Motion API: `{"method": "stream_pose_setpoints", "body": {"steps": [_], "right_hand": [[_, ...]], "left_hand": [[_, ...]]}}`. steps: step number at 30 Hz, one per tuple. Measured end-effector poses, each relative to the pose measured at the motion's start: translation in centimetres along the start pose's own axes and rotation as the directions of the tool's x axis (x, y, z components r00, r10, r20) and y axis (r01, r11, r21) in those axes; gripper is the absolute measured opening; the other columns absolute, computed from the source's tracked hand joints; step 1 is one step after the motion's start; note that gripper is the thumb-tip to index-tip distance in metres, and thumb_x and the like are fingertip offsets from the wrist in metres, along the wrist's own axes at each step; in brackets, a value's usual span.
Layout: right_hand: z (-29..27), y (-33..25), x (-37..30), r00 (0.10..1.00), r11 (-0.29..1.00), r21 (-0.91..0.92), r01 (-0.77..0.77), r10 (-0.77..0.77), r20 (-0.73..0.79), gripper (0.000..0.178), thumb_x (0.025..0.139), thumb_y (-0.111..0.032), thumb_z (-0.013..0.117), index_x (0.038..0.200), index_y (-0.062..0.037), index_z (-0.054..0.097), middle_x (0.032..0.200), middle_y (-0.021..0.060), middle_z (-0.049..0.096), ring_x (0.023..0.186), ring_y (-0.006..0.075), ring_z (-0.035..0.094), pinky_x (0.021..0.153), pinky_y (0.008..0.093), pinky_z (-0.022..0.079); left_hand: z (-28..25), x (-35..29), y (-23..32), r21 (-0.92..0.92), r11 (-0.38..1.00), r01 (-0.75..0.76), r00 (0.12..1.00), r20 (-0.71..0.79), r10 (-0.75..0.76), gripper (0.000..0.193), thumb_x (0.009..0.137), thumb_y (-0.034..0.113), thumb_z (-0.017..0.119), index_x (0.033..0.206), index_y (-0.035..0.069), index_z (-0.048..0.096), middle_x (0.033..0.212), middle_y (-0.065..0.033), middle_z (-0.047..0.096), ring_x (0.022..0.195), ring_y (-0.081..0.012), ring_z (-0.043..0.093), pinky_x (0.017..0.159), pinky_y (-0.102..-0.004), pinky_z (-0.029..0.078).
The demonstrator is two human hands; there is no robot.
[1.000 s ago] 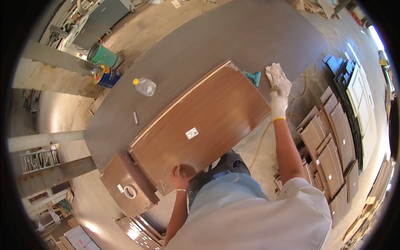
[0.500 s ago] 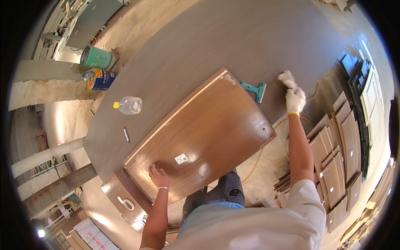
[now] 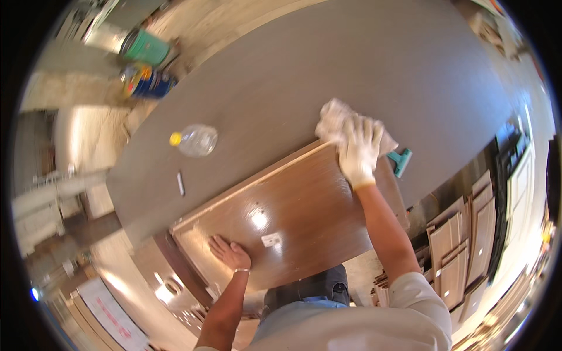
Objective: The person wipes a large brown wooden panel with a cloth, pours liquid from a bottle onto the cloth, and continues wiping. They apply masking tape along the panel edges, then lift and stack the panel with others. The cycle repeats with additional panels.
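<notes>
A brown wooden panel (image 3: pixel 310 205) lies at a slant in front of me, its near edge by my legs. My bare left hand (image 3: pixel 230 253) rests on its near-left part with the fingers stretched out. At the panel's far corner, my white-gloved right hand (image 3: pixel 359 153) presses on a pale, crumpled cloth (image 3: pixel 331 121), which hangs over the corner. Just right of the cloth, a teal scraper (image 3: pixel 401 162) lies partly hidden behind it. A small white label (image 3: pixel 271 240) sits on the panel between my hands.
The panel lies on a large grey-brown table (image 3: pixel 281 76). To its left are a clear bottle with a yellow cap (image 3: pixel 198 140) and a pen-like stick (image 3: pixel 180 183). A green bucket (image 3: pixel 145 48) and a blue tin (image 3: pixel 151 83) stand far left. Brown panels (image 3: pixel 451 251) lean at the right.
My right hand has swung left with the cloth, from beyond the scraper onto the panel's far corner. My left hand stays on the panel. The whole view has shifted slightly.
</notes>
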State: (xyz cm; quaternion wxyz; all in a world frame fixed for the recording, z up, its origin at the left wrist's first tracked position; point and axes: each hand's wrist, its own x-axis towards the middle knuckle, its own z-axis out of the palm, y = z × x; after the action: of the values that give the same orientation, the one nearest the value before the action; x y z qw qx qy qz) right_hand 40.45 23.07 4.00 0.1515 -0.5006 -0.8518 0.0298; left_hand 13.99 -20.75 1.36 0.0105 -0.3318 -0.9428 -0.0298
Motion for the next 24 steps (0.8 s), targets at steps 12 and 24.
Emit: {"method": "stream_pose_setpoints", "body": {"steps": [12,24], "right_hand": [[3.2,-35.8,-4.3,0.651,0.583,0.472,0.661,-0.759,0.025,0.041,0.093,-0.031,0.058,0.128,-0.0120,0.069,0.127,0.0134,0.066,0.127,0.0343,0.056,0.109,0.0638,0.040],[10.0,-36.0,-8.9,0.817,0.912,0.236,0.335,-0.406,0.410,0.075,0.081,-0.028,0.085,0.145,-0.0007,0.056,0.147,0.0187,0.056,0.140,0.0413,0.046,0.121,0.0533,0.033]], "left_hand": [[-2.0,0.8,1.4,-0.088,0.987,0.137,0.982,0.141,-0.124,0.078,0.098,0.034,0.045,0.161,-0.008,0.030,0.172,-0.0310,0.019,0.161,-0.0492,0.011,0.130,-0.0599,0.005],[-3.2,1.3,1.4,-0.292,0.923,0.250,0.934,0.323,-0.151,0.078,0.096,0.034,0.052,0.161,-0.006,0.032,0.172,-0.0317,0.019,0.161,-0.0512,0.009,0.129,-0.0649,0.004]]}}
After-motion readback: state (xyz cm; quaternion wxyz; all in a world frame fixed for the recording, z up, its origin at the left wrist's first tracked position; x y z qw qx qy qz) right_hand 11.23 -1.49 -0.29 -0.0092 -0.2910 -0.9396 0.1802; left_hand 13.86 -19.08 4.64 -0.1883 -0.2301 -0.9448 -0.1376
